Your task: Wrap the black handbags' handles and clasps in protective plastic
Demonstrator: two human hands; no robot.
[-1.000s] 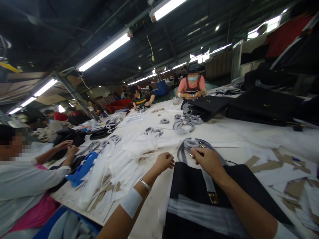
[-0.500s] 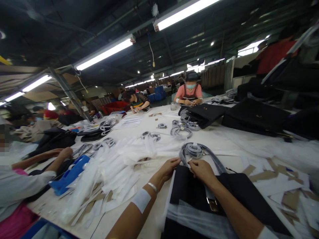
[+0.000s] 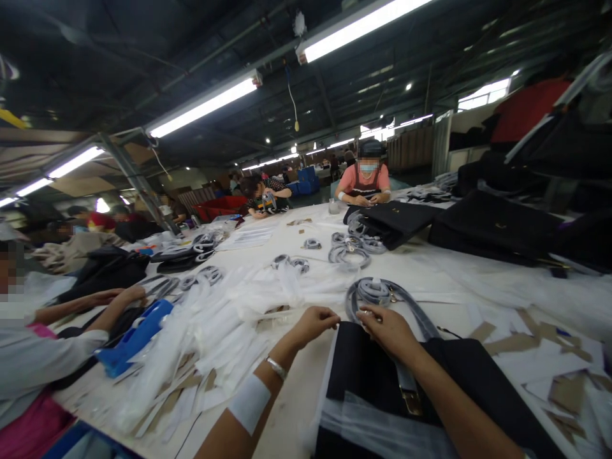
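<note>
A black bag (image 3: 354, 363) lies before me, with clear plastic film (image 3: 382, 417) across its front and a gold buckle (image 3: 411, 403) on a grey-wrapped strap. Just off the bag's upper left corner, my left hand (image 3: 313, 326) has thumb and fingertips pinched together; what they hold, if anything, is too small to make out. My right hand (image 3: 389, 330) is closed over the bag's top edge, a tiny pale, shiny bit showing at its fingertips. Beyond it rests a coiled grey-wrapped strap (image 3: 375, 291), one length running down to the bag's right side.
White wrapping strips (image 3: 224, 325) pile up on the left, near a blue tape dispenser (image 3: 134, 338) and a co-worker's arms (image 3: 115, 306). Cardboard scraps (image 3: 521, 338) lie at right. Coiled straps (image 3: 349, 252) and black bags (image 3: 497, 226) sit farther back. Another person (image 3: 367, 178) works across the table.
My left hand has drawn slightly left, away from the right hand and the strap. The right hand remains near the bag's top edge, its fingers a little shifted.
</note>
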